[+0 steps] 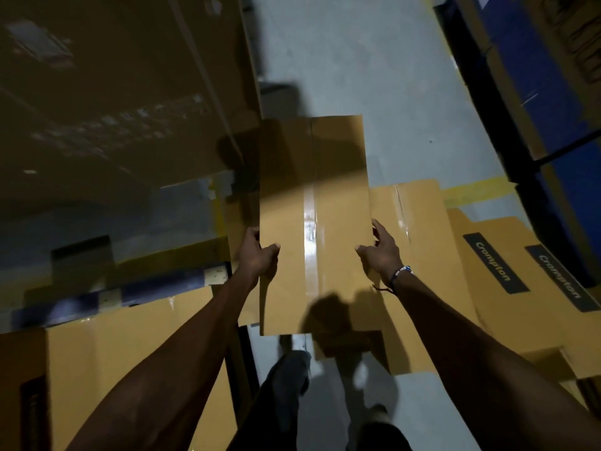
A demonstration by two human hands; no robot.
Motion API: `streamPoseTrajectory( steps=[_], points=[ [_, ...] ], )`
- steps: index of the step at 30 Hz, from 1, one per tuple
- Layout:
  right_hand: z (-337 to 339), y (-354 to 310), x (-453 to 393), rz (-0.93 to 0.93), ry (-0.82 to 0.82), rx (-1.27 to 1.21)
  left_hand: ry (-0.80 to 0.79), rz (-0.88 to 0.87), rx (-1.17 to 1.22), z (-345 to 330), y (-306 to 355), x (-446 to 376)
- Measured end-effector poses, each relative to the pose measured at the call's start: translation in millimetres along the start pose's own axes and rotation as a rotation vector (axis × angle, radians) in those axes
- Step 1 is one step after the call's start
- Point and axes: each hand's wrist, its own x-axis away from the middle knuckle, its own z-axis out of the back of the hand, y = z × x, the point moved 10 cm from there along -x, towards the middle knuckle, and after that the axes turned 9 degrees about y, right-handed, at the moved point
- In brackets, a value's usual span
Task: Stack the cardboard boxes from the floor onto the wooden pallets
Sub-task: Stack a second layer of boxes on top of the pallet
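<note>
While held clear of the grey concrete floor (pixel 357 76), long tan cardboard box sealed lengthwise with clear glossy tape (pixel 313 222), carried flat, tape side up, out in front of the body. Left hand (pixel 258 255) clamped on the near left edge, thumb on top, fingers curled under and out of sight. Right hand (pixel 380 252), with beaded bracelet (pixel 401 271) at the wrist, gripping the near right edge the same way. Both grips set toward the near end, so most of the length overhanging forward.

Just beside on the right, resting low near the floor, more tan cardboard boxes (pixel 419 222), two with dark printed labels (pixel 494 263). At lower left, another tan box top (pixel 130 353), nearly under the left forearm. Beyond it, a blue-painted pallet edge (pixel 146 288), dim and hard to read. Along the left, a tall dark stack of large cartons (pixel 113 92). At the right edge, blue racking (pixel 553 125). Below the carried box, feet in dark trousers on the bare strip of floor.

Likely step: carrying toward a pallet, placement not yet begun. Risks from here: far end dipping or swinging, because of the rearward grip; slipping on smooth card or tape; clipping the tall stack on the left in the narrow aisle; tripping on the low boxes, hidden beneath the load.
</note>
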Motion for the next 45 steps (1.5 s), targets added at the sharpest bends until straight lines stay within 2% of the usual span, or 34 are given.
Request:
streamPoseTrajectory(
  steps=[8,19,24,34,40,45],
  points=[
    [63.4,3.0,92.2,0.118,-0.041,-0.023,0.076,-0.073,0.102,38.3,3.6,138.0],
    [179.5,0.5,273.4,0.480,-0.239,0.003,0.421,-0.194,0.303,93.4,-31.6,418.9],
    [214.8,2.5,355.7,0.634,-0.382,0.062,0.570,-0.130,0.485,101.4,-67.5,552.4],
    [186.0,26.4,490.4,0.818,-0.617,0.196,0.828,-0.030,0.713,113.8,-184.1,723.1],
    [161.1,78.2,579.0,0.853,-0.724,0.265,0.916,0.023,0.787,122.8,-272.5,806.0],
    [143.2,139.9,651.8,0.854,-0.742,0.324,0.953,0.009,0.856,143.3,-336.8,875.6]
  ],
)
